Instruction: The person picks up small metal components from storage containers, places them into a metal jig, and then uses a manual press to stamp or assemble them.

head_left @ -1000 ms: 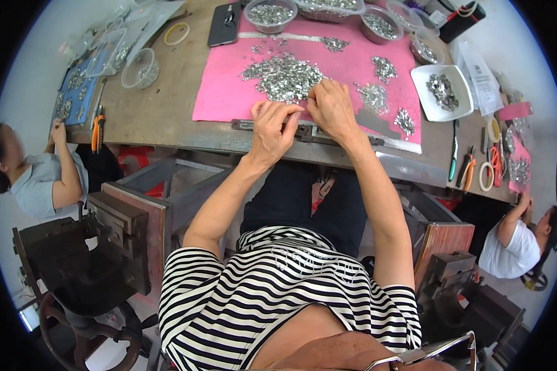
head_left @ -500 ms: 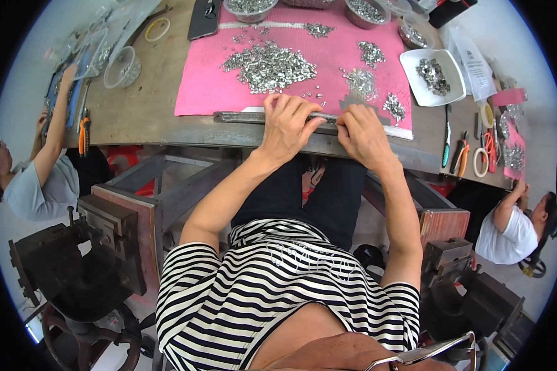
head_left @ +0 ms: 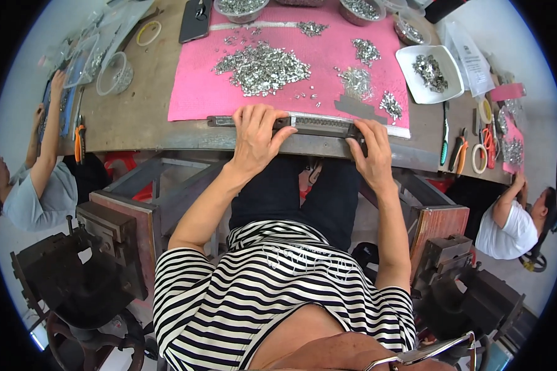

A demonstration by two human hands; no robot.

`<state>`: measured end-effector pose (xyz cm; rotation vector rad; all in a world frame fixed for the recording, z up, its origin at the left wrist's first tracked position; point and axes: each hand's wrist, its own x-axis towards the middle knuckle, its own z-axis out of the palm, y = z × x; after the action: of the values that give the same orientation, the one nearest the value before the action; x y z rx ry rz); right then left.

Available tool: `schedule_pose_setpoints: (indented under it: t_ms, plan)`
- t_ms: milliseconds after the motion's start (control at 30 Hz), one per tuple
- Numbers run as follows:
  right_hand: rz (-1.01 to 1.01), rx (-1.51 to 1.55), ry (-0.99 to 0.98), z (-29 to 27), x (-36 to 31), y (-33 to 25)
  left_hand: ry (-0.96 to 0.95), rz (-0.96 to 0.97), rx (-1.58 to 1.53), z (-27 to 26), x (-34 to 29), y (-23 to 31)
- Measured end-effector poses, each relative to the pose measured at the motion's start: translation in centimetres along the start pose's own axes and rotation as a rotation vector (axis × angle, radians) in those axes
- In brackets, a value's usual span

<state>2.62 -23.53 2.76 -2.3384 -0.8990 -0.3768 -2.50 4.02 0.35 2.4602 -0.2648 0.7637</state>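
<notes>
A long dark metal bar point(head_left: 322, 128) lies along the front edge of the table, with a row of small slots or teeth showing between my hands. My left hand point(head_left: 255, 137) grips it left of the middle, fingers over the far side and thumb on the near side. Near its right end my right hand point(head_left: 372, 151) pinches the bar between thumb and fingers. Just behind, a pink mat point(head_left: 195, 80) carries a large heap of small silver metal pieces point(head_left: 263, 68). A flat grey strip point(head_left: 358, 109) rests on the mat close to my right fingers.
Smaller heaps point(head_left: 366, 52) and clear tubs point(head_left: 241, 7) of metal pieces stand farther back. A white square dish point(head_left: 430, 74) is at right, beside a toothbrush point(head_left: 445, 133) and pliers point(head_left: 458, 151). Orange-handled pliers point(head_left: 80, 142) lie left. Two people sit at the sides.
My hands have moved apart along the bar, the left one leftward and the right one slightly right. The slotted stretch between them is now uncovered.
</notes>
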Motion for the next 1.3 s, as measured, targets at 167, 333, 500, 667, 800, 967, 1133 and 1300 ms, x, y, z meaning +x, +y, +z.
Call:
schedule_pose_setpoints:
  t_ms: [167, 333, 500, 667, 800, 967, 1133, 1300]
  plan:
    - [0.009, -0.036, 0.201, 2.5, -2.0, -0.4, 0.012, 0.002, -0.111, 0.3, -1.0, 0.3]
    - [-0.029, -0.094, 0.281, 3.1, -2.6, -0.3, 0.037, 0.022, -0.093, 0.5, -1.5, 0.4]
    - [-0.031, -0.096, 0.283, 3.1, -2.7, -0.3, 0.040, 0.030, -0.092, 0.5, -1.5, 0.5]
    - [-0.013, -0.081, 0.251, 2.7, -2.3, -0.4, 0.029, 0.031, -0.087, 0.4, -1.2, 0.2]
    - [-0.010, -0.062, 0.208, 2.0, -1.5, -0.6, 0.012, 0.023, -0.082, 0.2, -0.6, 0.2]
    - [0.028, -0.029, 0.094, 0.4, -0.2, -0.4, -0.122, -0.081, -0.112, -0.2, 0.9, -0.1]
    - [0.018, 0.059, 0.031, -0.6, 2.4, 0.5, -0.214, 0.080, -0.058, -0.2, 2.7, 0.3]
    - [-0.035, 0.049, 0.035, 0.9, 5.9, 1.0, -0.426, 0.227, 0.005, 1.5, 4.8, 1.2]
